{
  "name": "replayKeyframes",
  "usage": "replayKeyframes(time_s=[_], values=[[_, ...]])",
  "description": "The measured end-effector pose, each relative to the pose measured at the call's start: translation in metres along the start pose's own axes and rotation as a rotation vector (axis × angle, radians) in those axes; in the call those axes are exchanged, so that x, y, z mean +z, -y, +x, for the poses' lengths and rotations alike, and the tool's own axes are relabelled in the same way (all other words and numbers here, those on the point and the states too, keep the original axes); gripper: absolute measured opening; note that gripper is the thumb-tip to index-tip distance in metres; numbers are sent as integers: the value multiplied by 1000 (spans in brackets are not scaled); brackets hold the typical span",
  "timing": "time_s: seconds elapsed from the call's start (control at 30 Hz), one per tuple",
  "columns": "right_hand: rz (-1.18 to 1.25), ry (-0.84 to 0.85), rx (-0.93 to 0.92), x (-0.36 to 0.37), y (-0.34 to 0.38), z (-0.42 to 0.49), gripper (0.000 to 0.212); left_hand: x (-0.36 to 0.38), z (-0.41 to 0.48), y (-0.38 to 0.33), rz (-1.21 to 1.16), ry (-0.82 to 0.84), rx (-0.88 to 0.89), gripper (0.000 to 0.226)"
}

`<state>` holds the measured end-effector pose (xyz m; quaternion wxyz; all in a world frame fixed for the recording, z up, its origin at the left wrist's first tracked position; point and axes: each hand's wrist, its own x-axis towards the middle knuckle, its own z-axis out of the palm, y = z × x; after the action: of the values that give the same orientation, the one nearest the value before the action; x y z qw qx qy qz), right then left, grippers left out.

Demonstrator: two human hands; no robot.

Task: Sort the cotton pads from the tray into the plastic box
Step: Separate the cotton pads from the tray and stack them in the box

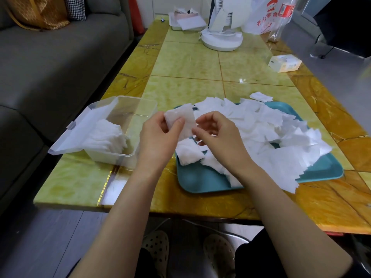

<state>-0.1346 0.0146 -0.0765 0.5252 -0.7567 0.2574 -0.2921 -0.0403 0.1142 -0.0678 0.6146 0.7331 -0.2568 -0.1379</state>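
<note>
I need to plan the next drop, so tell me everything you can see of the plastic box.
The plastic box is clear and rectangular with rounded corners. It stands upright on the yellow table, left of the teal tray and apart from it. Its lid is open, swung out to the left, with a small clasp on its edge. A leaning stack of white cotton pads fills the left side; the right side looks bare. The left hand and right hand do not touch it.

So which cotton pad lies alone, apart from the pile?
The pad on the table past the tray's far edge; the rest are heaped, boxed or held.
</note>
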Motion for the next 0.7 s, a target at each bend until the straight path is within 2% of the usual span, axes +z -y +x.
replayKeyframes(time_s=[0.03, 0.1, 0.17, 0.23, 0.4, 0.53, 0.7], values=[[-154, 23, -55, -1, -5, 0, 15, 0, 0, 1, 21, -10, 11, 19], [-425, 177, -104, -3, -15, -1, 18, -1, 1, 2, 51, -33, 19, 25], [-653, 390, -82, -5, -21, -3, 34, -2, 2, 4, 55, -65, 21, 24], [-801, 489, -71, -5, -23, -4, 42, -3, 3, 4, 54, -81, 26, 29], [-777, 339, -84, -4, -19, -3, 17, -3, 5, 9, 82, -101, 24, 22], [-683, 246, -61, -8, -14, -2, 17, -4, 6, 11, 91, -111, 26, 21], [-554, 7, -47, -12, -13, 0, 15, -4, 9, 13, 142, -180, 29, 21]])
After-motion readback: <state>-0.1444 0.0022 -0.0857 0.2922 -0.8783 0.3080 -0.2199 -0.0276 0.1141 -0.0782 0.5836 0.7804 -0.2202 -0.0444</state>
